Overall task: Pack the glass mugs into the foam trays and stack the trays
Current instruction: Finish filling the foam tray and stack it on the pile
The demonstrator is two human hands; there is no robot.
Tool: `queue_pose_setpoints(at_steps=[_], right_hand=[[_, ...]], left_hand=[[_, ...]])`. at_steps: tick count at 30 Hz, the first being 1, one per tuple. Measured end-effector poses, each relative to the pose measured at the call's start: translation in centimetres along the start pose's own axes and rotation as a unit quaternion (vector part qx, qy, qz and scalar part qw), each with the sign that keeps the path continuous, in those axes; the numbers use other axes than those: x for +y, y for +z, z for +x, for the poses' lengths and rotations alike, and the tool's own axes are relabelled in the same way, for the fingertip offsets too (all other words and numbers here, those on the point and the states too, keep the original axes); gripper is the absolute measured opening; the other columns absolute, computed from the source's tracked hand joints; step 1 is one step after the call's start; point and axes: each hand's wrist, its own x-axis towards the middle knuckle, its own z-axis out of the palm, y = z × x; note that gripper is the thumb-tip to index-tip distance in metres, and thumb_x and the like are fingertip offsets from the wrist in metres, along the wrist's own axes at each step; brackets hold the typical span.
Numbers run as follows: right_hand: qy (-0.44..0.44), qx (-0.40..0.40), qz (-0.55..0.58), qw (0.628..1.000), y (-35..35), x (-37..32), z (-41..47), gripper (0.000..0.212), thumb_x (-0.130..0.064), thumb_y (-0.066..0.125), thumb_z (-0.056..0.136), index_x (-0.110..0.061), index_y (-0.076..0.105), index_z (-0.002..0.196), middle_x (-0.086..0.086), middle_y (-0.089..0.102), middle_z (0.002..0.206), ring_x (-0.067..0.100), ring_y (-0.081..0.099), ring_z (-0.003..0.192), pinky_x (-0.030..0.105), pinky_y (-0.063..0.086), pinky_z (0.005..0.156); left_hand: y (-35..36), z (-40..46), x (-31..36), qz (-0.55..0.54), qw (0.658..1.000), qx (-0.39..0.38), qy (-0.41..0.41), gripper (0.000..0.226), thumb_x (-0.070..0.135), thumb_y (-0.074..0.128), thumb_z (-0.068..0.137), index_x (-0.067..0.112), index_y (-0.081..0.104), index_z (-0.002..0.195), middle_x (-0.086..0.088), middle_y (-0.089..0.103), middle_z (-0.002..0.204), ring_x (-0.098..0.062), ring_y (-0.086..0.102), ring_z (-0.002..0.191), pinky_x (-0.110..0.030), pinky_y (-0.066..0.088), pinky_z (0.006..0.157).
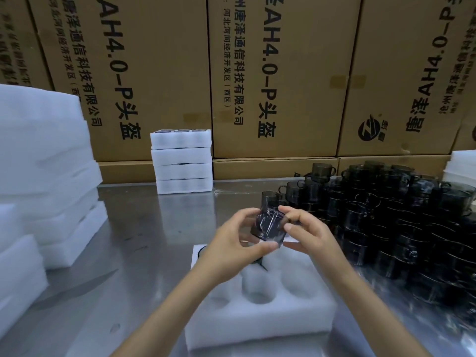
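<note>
We hold one glass mug in both hands, left hand and right hand, above the foam tray. Four trays stand stacked; many mugs wait.

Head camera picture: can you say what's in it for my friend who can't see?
Two hands, left hand and right hand, hold a dark glass mug above a white foam tray on a metal table. More mugs are piled at right; packed trays are stacked behind.
</note>
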Motion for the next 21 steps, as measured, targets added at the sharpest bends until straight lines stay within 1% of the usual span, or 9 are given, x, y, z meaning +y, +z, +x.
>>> queue_pose_setpoints(at_steps=[1,3,5,6,9,11,14,18,21], right_hand=[[0.004,0.004,0.009,1.000,0.1,0.1,0.1,0.007,-0.012,0.058,0.091,-0.013,0.065,0.091,-0.009,0.057,0.125,-0.001,0.065,0.093,0.025,0.055,0.077],[0.015,0.010,0.023,1.000,0.4,0.0,0.3,0.019,-0.029,0.053,0.093,-0.024,0.065,0.106,-0.009,0.063,0.117,0.005,0.064,0.100,0.028,0.056,0.080],[0.047,0.024,0.030,0.998,0.6,-0.2,0.6,0.042,-0.052,0.054,0.081,-0.030,0.057,0.117,-0.007,0.066,0.111,0.007,0.067,0.096,0.026,0.056,0.074],[0.062,0.030,0.015,0.997,0.7,-0.2,0.7,0.049,-0.056,0.056,0.077,-0.030,0.054,0.119,-0.007,0.067,0.108,0.006,0.068,0.090,0.024,0.054,0.071],[0.040,0.044,-0.045,0.997,0.5,0.4,0.9,0.029,-0.036,0.066,0.084,-0.026,0.061,0.111,-0.009,0.072,0.091,0.003,0.068,0.081,0.014,0.048,0.061],[0.018,0.046,-0.023,0.999,0.0,0.9,0.9,0.022,-0.020,0.067,0.086,-0.026,0.064,0.106,-0.011,0.072,0.087,0.000,0.067,0.081,0.011,0.048,0.061],[0.014,0.040,-0.024,0.999,-1.4,1.6,0.9,0.035,-0.011,0.071,0.082,-0.030,0.060,0.110,-0.011,0.072,0.091,-0.003,0.067,0.085,0.010,0.048,0.066],[0.036,-0.027,-0.139,0.989,-2.1,2.3,0.7,0.051,-0.017,0.073,0.081,-0.033,0.053,0.126,-0.017,0.067,0.104,-0.003,0.064,0.096,0.017,0.051,0.083],[0.038,-0.029,-0.232,0.972,-2.1,2.4,0.5,0.060,-0.030,0.073,0.079,-0.038,0.048,0.133,-0.018,0.064,0.111,-0.003,0.060,0.101,0.021,0.046,0.090]], left_hand=[[0.3,0.1,-0.3,0.030,0.999,0.027,0.019,0.055,0.024,0.081,0.074,0.042,0.049,0.116,0.013,0.061,0.112,0.002,0.062,0.093,-0.018,0.050,0.087],[1.0,0.2,-0.8,0.105,0.990,0.064,0.075,0.062,0.027,0.079,0.073,0.048,0.044,0.119,0.017,0.054,0.110,0.004,0.057,0.099,-0.015,0.047,0.087],[1.5,0.4,-0.8,0.189,0.970,0.092,0.121,0.064,0.028,0.075,0.074,0.045,0.042,0.126,0.017,0.045,0.108,0.001,0.052,0.095,-0.018,0.049,0.080],[1.8,0.6,-0.7,0.233,0.958,0.104,0.133,0.065,0.029,0.074,0.074,0.040,0.041,0.129,0.015,0.040,0.108,-0.002,0.051,0.091,-0.023,0.050,0.073],[2.5,1.0,-0.2,0.310,0.934,0.111,0.138,0.066,0.030,0.074,0.075,0.035,0.036,0.129,0.012,0.034,0.109,-0.011,0.052,0.085,-0.034,0.051,0.060],[2.5,1.2,-0.2,0.308,0.939,0.076,0.133,0.068,0.029,0.074,0.077,0.034,0.035,0.132,0.011,0.033,0.111,-0.012,0.053,0.090,-0.038,0.053,0.065],[1.8,1.1,-1.0,0.299,0.948,0.000,0.109,0.067,0.028,0.067,0.085,0.035,0.030,0.140,0.014,0.035,0.121,-0.011,0.052,0.105,-0.040,0.052,0.077],[1.3,0.4,-1.9,0.268,0.958,-0.066,0.078,0.064,0.019,0.057,0.092,0.034,0.025,0.146,0.016,0.034,0.138,-0.014,0.057,0.101,-0.038,0.048,0.088],[1.5,0.0,-2.0,0.251,0.964,-0.069,0.060,0.065,0.018,0.055,0.093,0.034,0.023,0.148,0.018,0.033,0.143,-0.013,0.055,0.107,-0.037,0.045,0.094]])
